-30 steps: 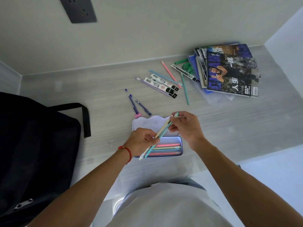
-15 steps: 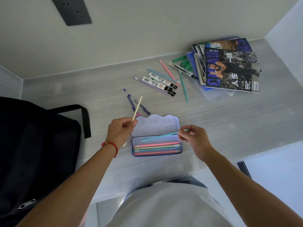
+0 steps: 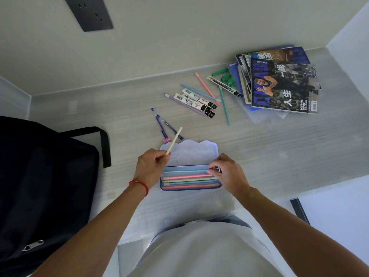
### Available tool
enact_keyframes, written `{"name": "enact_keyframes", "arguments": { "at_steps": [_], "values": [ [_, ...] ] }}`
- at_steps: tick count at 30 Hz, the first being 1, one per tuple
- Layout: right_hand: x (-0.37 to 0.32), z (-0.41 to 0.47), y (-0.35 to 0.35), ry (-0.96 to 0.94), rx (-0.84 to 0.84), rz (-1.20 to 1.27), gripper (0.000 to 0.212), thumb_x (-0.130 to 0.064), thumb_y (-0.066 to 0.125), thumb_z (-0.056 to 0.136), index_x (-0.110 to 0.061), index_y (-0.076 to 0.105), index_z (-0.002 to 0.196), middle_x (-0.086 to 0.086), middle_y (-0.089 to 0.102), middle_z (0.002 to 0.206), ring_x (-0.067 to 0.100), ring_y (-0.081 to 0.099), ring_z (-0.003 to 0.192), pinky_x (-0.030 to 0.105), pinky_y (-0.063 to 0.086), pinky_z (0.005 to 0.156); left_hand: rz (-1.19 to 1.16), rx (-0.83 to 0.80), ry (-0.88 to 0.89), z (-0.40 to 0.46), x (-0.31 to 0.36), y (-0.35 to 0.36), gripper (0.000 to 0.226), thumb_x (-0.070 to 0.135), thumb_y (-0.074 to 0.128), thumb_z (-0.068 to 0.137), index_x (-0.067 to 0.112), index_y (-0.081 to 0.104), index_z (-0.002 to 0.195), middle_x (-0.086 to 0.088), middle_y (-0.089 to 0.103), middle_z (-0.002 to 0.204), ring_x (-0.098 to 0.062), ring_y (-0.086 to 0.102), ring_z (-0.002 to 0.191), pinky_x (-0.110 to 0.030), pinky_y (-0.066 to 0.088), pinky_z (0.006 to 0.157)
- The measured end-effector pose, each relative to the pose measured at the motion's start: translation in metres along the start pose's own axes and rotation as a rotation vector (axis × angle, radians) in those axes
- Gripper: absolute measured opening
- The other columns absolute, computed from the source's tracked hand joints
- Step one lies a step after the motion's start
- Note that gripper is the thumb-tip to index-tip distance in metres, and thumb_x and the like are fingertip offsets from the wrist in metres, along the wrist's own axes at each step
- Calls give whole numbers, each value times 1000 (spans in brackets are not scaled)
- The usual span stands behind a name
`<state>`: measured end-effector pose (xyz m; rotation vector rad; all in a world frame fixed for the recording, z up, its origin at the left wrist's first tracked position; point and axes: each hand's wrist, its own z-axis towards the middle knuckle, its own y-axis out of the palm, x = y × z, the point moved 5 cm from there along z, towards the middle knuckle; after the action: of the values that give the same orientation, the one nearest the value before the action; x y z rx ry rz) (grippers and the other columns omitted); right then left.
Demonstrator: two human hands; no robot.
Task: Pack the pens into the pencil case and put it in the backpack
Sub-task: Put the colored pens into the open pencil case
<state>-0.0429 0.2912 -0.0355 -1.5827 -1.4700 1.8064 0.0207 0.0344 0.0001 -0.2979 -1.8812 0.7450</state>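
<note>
An open blue tin pencil case (image 3: 218, 185) lies near the table's front edge, its pale lid (image 3: 191, 151) folded back. Several pastel pens lie side by side in it. My right hand (image 3: 227, 173) pinches the right end of a teal pen (image 3: 184, 171), which lies along the case's back edge. My left hand (image 3: 150, 165) holds a cream pen (image 3: 174, 140) that points up and away, just left of the case. More loose pens (image 3: 206, 88) and packaged refills (image 3: 194, 103) lie farther back. The black backpack (image 3: 46, 188) lies at the left.
A stack of magazines (image 3: 279, 82) sits at the back right with green caps (image 3: 225, 76) beside it. Purple refills (image 3: 161, 126) and a pink cap (image 3: 167, 140) lie just behind the lid. A dark wall socket (image 3: 88, 13) is on the back wall.
My hands separated the two pens. The right hand brought the teal pen down into the case, while the left hand kept the cream pen raised at the case's left.
</note>
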Motion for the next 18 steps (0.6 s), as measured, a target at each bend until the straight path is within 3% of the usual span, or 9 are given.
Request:
{"name": "enact_keyframes", "arguments": {
  "at_steps": [4, 10, 13, 15, 18],
  "values": [
    [-2, 2, 5, -117, -118, -241, 22, -37, 58, 99, -22, 74, 98, -1, 58, 110, 22, 65, 79, 31, 54, 71, -44, -15, 17, 0, 5, 3, 12, 20, 70, 88, 21, 74, 100, -1, 71, 83, -14, 65, 76, -17, 53, 70],
    [-2, 4, 4, -149, -192, -325, 27, -35, 51, 102, -21, 72, 96, -2, 53, 106, 23, 64, 79, 35, 54, 70, -78, -130, 12, 4, 9, 12, 10, 21, 67, 90, 23, 76, 96, 5, 76, 87, -9, 69, 82, -18, 52, 76],
    [-2, 4, 0, -136, -202, -254, 26, -38, 53, 100, -20, 73, 97, -2, 57, 103, 23, 63, 79, 37, 54, 71, -246, -146, -72, 6, 12, 16, 9, 18, 66, 91, 22, 74, 95, 5, 78, 84, -7, 73, 80, -20, 55, 77],
    [-7, 5, -8, -111, -117, -106, 27, -36, 56, 99, -15, 69, 89, 0, 62, 90, 19, 60, 72, 35, 52, 66, -455, -153, -185, 5, 13, 19, 8, 14, 65, 92, 14, 71, 96, -2, 78, 86, -17, 75, 78, -26, 60, 74],
    [-25, 8, -17, -73, -82, 199, 29, -41, 56, 97, -17, 68, 86, -7, 65, 77, 6, 57, 62, 20, 44, 61, -762, -166, -339, 1, 12, 28, 13, 12, 61, 95, 3, 67, 102, -11, 77, 94, -29, 75, 85, -30, 61, 71]
  ]
}}
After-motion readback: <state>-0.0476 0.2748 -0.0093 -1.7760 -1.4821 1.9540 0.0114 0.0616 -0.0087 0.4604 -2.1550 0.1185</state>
